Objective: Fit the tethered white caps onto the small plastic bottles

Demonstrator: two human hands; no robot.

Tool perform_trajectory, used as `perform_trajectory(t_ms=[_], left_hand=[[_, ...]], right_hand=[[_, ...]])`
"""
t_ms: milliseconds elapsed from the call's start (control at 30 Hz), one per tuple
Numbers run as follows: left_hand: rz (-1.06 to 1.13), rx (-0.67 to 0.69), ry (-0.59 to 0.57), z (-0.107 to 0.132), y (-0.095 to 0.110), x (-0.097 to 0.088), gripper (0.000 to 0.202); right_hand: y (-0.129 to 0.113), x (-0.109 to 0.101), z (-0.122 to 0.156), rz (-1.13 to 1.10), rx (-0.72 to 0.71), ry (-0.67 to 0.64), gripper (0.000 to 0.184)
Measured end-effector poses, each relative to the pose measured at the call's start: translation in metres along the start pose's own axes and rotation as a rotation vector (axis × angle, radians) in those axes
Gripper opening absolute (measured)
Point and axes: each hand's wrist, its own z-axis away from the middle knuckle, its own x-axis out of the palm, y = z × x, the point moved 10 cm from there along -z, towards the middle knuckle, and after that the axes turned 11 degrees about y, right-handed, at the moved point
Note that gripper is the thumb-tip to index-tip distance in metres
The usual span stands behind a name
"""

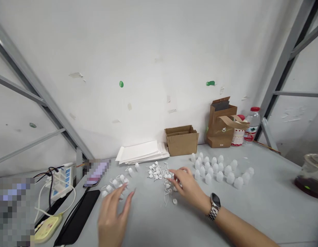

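My right hand (pixel 187 185), with a metal-strapped watch (pixel 214 206) on its wrist, reaches into a heap of small white plastic tethered caps (pixel 156 172) on the grey table (pixel 267 202). Its fingertips are bunched at the heap's right side, and any cap between them is hidden. My left hand (pixel 114 214) hangs open just in front of a looser group of similar caps (pixel 114 185), holding nothing. Several frosted white plastic bottle caps (pixel 215 169) stand in rows right of the heap, and a single small cap (pixel 174 201) lies below it.
Along the wall stand white paper sheets (pixel 142 152), a cardboard box (pixel 181 140), a brown paper bag (pixel 222 123) and a water bottle (pixel 253 125). A glass jar with dark liquid (pixel 310 176) sits far right. A black phone (pixel 79 214) and cabled power strip (pixel 61 183) lie left.
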Motion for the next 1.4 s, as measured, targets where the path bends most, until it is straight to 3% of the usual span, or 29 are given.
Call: perform_trajectory(t_ms=[33, 67, 167, 200, 267, 333, 400, 567, 767, 833, 1133, 1267, 1400], left_hand=[[0.048, 0.027, -0.034, -0.003, 0.015, 0.012, 0.036], [0.117, 0.036, -0.144, -0.004, 0.028, 0.034, 0.029], [0.315, -0.013, -0.587, 0.005, 0.059, 0.117, 0.030], [0.356, -0.050, -0.644, 0.005, 0.062, 0.138, 0.031], [0.381, -0.102, -0.640, 0.002, 0.059, 0.165, 0.032], [0.379, -0.153, -0.567, 0.000, 0.047, 0.177, 0.029], [0.366, -0.197, -0.515, 0.001, 0.032, 0.179, 0.028], [0.352, -0.205, -0.559, 0.009, 0.019, 0.176, 0.025], [0.347, 0.005, -0.767, 0.027, 0.043, 0.184, 0.020], [0.327, 0.047, -0.788, 0.035, 0.047, 0.186, 0.020], [0.231, 0.054, -0.668, 0.038, 0.039, 0.191, 0.012], [0.312, -0.065, -0.575, 0.020, 0.029, 0.184, 0.012], [0.414, -0.260, -0.485, 0.008, 0.012, 0.179, 0.013]], right_hand=[[0.009, -0.008, -0.005, 0.065, 0.014, 0.045, 0.026], [0.019, -0.019, -0.010, 0.135, 0.037, 0.091, 0.024], [0.056, -0.046, -0.019, 0.323, 0.157, 0.122, 0.019], [0.067, -0.052, -0.020, 0.375, 0.186, 0.102, 0.018], [0.083, -0.063, -0.018, 0.471, 0.209, 0.057, 0.015], [0.089, -0.067, -0.016, 0.529, 0.185, 0.004, 0.015], [0.091, -0.065, -0.012, 0.570, 0.141, -0.044, 0.015], [0.091, -0.058, -0.007, 0.622, 0.102, -0.096, 0.015], [0.088, -0.048, -0.006, 0.618, 0.123, -0.195, 0.018], [0.083, -0.042, -0.008, 0.599, 0.115, -0.196, 0.017], [0.067, -0.011, -0.002, 0.519, 0.110, -0.202, 0.005], [0.063, -0.018, -0.005, 0.431, 0.137, -0.098, 0.007], [0.068, -0.024, -0.004, 0.212, 0.255, 0.006, 0.012]])
